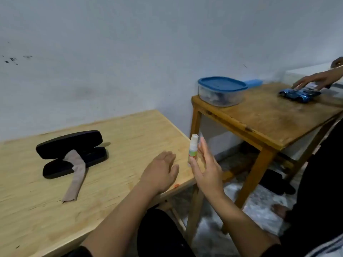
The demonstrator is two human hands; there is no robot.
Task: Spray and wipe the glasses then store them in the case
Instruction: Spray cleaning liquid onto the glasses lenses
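Note:
A black glasses case (70, 145) lies open at the left of the light wooden table (130, 130). A beige cloth (77, 175) is draped from inside it onto the tabletop. I cannot make out the glasses. A small white spray bottle (193, 147) with a green label stands upright at the table's right edge. My right hand (207, 169) is right beside the bottle, fingers spread and thumb near its base, not closed around it. My left hand (159, 171) rests palm down on the table, left of the bottle, holding nothing.
A darker wooden table (259, 119) stands to the right, slightly higher. On it are a clear container with a blue lid (220, 91) and a blue toy car (297, 94), which another person's hand (313, 81) is touching. That person sits at the far right.

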